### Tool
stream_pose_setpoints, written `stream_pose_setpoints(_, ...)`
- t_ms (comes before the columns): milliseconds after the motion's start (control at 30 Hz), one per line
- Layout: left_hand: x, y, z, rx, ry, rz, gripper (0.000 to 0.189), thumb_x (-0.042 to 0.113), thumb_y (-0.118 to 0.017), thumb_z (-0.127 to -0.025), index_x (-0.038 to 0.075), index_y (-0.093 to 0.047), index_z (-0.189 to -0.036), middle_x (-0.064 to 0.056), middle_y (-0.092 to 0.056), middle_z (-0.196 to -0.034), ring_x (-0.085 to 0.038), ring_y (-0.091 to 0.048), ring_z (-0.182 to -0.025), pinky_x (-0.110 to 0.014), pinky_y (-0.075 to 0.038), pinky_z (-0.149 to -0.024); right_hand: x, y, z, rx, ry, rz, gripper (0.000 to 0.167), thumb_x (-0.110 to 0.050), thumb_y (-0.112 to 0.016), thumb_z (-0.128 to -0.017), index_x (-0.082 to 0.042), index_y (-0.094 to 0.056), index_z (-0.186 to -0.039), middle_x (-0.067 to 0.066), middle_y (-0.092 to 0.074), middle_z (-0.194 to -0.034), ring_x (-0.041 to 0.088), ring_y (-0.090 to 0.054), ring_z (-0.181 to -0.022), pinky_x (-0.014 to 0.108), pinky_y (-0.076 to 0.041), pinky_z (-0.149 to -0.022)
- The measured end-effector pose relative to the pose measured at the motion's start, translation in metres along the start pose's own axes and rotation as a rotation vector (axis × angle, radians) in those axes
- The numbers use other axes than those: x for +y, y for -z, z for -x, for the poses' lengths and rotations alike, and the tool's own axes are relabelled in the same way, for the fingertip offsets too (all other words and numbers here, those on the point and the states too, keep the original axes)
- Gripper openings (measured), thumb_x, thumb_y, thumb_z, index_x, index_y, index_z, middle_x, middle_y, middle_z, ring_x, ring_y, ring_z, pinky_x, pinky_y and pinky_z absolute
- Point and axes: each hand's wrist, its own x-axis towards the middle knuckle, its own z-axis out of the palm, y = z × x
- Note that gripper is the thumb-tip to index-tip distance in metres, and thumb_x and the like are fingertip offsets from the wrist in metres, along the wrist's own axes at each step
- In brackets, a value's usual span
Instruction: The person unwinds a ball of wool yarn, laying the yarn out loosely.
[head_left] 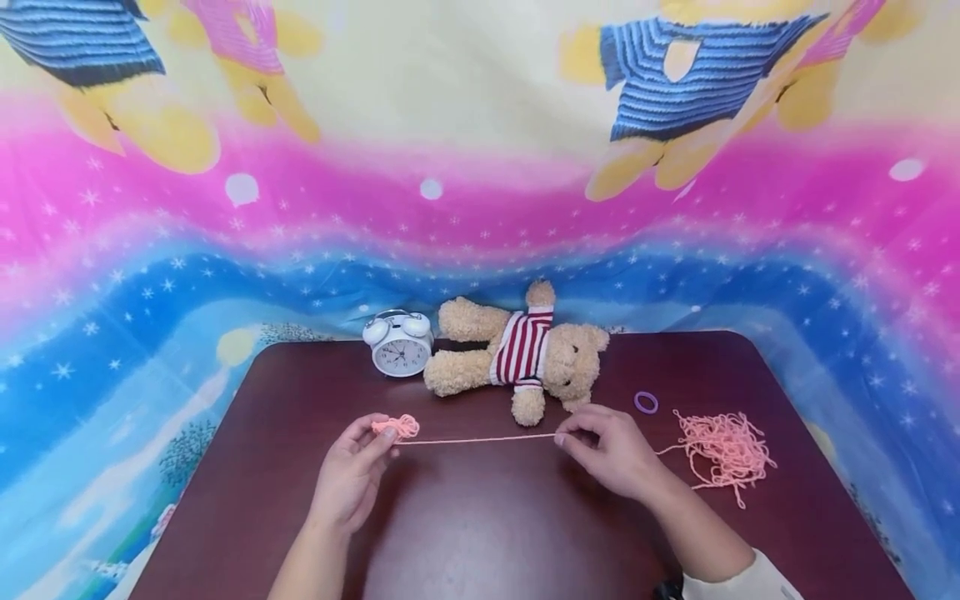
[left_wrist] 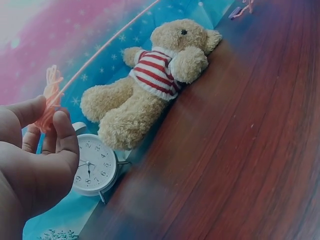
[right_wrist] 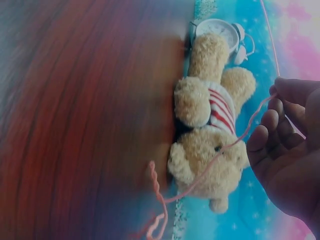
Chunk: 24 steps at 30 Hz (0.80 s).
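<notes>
My left hand (head_left: pixel 352 475) pinches a small looped bundle of peach yarn (head_left: pixel 401 426) between thumb and fingers. From it a single strand (head_left: pixel 480 439) runs straight across to my right hand (head_left: pixel 611 450), which pinches it between thumb and fingertips. Past the right hand the strand hangs slack, as the right wrist view shows, and leads toward a loose tangled heap of the same yarn (head_left: pixel 727 450) on the right of the table. In the left wrist view the bundle (left_wrist: pixel 50 102) stands up above the thumb, its lower loops hidden by the fingers.
Behind the hands a teddy bear (head_left: pixel 522 348) in a red-and-white striped shirt lies on its side. A white twin-bell alarm clock (head_left: pixel 401 353) stands by its feet. A purple ring (head_left: pixel 646 402) lies near the yarn heap on the dark table (head_left: pixel 247 467). A printed cloth (head_left: pixel 480 217) hangs behind.
</notes>
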Motion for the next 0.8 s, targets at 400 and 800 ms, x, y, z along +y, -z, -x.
stream_pose_setpoints(400,0.0,0.017,0.005,-0.007,-0.067,-0.002,0.015,0.002,-0.068,-0.099,0.007,-0.062,-0.112,0.0,-0.067,-0.103,-0.01,-0.064,-0.091,-0.024,-0.058,-0.081,0.019,0.023,0.026,0.032,0.003,0.025,0.018,-0.01,-0.082,-0.088,-0.027,-0.076,-0.09,-0.022,-0.064,-0.088,-0.001,-0.058,-0.074,0.022,-0.051,-0.063)
stream_pose_setpoints(800,0.009,0.023,0.005,-0.023,-0.067,0.031,0.016,0.005,-0.066,-0.101,0.01,-0.052,-0.107,0.003,-0.067,-0.096,-0.009,-0.066,-0.085,-0.025,-0.058,-0.08,0.035,0.05,0.042,0.05,-0.075,0.125,0.018,-0.014,-0.083,-0.089,-0.031,-0.075,-0.09,-0.022,-0.063,-0.09,0.0,-0.057,-0.075,0.027,-0.052,-0.066)
